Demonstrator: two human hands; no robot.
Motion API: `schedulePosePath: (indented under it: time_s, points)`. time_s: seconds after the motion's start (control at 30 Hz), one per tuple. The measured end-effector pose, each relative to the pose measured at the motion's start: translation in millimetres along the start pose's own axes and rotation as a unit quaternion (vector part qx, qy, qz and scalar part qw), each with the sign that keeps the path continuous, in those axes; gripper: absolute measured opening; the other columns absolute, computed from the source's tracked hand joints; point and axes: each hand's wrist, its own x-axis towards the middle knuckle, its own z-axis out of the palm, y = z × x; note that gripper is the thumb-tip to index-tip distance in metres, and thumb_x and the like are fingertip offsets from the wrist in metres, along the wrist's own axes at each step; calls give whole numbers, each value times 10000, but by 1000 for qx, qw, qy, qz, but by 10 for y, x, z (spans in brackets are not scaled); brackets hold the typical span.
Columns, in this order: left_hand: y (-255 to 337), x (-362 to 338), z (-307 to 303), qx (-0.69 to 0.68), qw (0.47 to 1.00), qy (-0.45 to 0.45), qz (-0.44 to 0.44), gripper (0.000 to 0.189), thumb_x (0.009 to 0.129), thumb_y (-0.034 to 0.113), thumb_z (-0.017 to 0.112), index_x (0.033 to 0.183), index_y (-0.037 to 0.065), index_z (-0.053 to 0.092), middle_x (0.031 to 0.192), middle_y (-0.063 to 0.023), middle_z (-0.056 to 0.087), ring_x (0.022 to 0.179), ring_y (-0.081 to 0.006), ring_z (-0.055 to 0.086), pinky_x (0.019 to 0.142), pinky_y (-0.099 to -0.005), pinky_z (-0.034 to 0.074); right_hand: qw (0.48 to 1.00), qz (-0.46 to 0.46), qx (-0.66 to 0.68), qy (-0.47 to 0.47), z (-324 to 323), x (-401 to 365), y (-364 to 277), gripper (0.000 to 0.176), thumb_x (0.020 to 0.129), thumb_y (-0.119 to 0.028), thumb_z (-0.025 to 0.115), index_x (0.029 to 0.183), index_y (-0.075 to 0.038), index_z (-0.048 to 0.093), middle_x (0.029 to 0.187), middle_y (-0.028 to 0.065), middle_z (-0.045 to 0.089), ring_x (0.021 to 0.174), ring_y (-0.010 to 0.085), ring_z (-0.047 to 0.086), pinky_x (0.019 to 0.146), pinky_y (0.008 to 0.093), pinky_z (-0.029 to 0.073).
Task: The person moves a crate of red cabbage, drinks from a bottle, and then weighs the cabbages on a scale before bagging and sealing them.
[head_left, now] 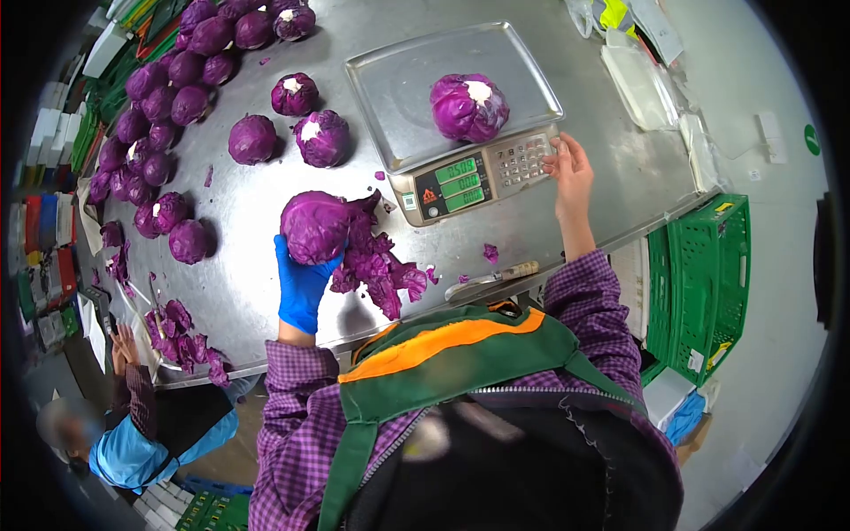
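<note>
My left hand (302,290), in a blue glove, is wrapped around the underside of a red cabbage (313,227) over the metal table. Loose purple cabbage leaves (382,271) lie just right of it. On the metal pan of a digital scale (390,115) rests another red cabbage (456,111), its pale cut stem facing up. My bare right hand (571,170) is at the scale's right edge beside the keypad (522,160), fingers loosely bent and holding nothing. Lit green digits show on the scale's display (460,184).
Several red cabbages (189,104) are heaped at the left, with a few closer in. A knife (491,279) lies near the front edge. Green crates (704,283) stand at the right. At lower left, another person (164,434) is by the table, near more leaves (181,336).
</note>
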Motion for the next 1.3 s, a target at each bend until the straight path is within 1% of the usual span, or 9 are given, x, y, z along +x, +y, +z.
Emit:
schedulePosePath:
  time_s: [0.27,0.43,0.53,0.67,0.8,0.93,1.07,1.23,1.3]
  points:
    - [-388,-529,-308,-33,997,44,-51,763,863,563,519,1422,102,279,1422,-154,357,1279,-334,395,1028,-494,375,999,34,-14,-2,-38,-176,211,286,953,-117,489,1198,27,526,1023,87,619,731,102,574,638,234,476]
    - [-610,-746,-214,-8,996,56,-72,753,835,334,662,1421,71,268,1388,-148,391,1259,-304,421,1054,-431,371,996,86,-14,-18,-94,-467,440,259,955,-118,488,1169,15,548,986,78,637,690,95,573,621,220,468]
    - [-575,-655,18,138,990,10,4,760,790,203,699,1409,56,284,1359,-126,420,1246,-268,434,1061,-382,357,995,83,-20,-56,23,-556,375,366,911,-142,578,1236,6,498,1095,115,607,790,136,589,697,251,492]
    - [-357,-84,449,246,966,-21,75,783,741,157,733,1391,58,307,1326,-115,440,1221,-231,449,1040,-361,373,924,-226,-300,-70,547,-449,-205,977,637,-309,827,1398,-34,280,1385,212,357,1192,326,449,997,435,388]
    - [-226,312,1110,300,935,-75,173,886,696,126,789,1408,69,265,1330,-133,429,1215,-244,459,1020,-360,401,892,-270,-361,-47,1029,-199,-468,1009,592,-376,841,1372,-7,318,1379,230,352,1249,343,410,1018,426,367]
    - [-255,716,1382,363,900,-104,220,1014,637,148,846,1425,69,213,1327,-150,431,1199,-247,480,1018,-366,406,917,-173,-344,-102,1071,67,-483,953,587,-392,842,1329,-26,369,1348,222,401,1212,342,451,1003,416,388]
    - [-319,1134,1503,387,891,-110,209,1041,607,218,866,1416,50,232,1312,-161,450,1188,-246,491,1010,-360,409,994,70,44,-68,882,349,-377,842,689,-348,810,1311,30,387,1254,194,511,1139,272,519,929,372,444]
    - [-384,1351,1389,515,810,-63,274,1038,609,309,864,1407,28,263,1306,-180,459,1194,-269,485,1014,-357,396,994,37,-54,-88,886,431,-414,895,672,-356,817,1339,32,364,1284,215,491,1149,290,518,948,377,434]
    - [-395,1258,1301,537,792,-34,288,1025,631,309,852,1418,36,254,1321,-175,452,1196,-272,485,1008,-357,400,962,-83,-233,-112,987,462,-395,944,627,-376,835,1337,41,373,1283,224,491,1155,299,514,978,357,410]
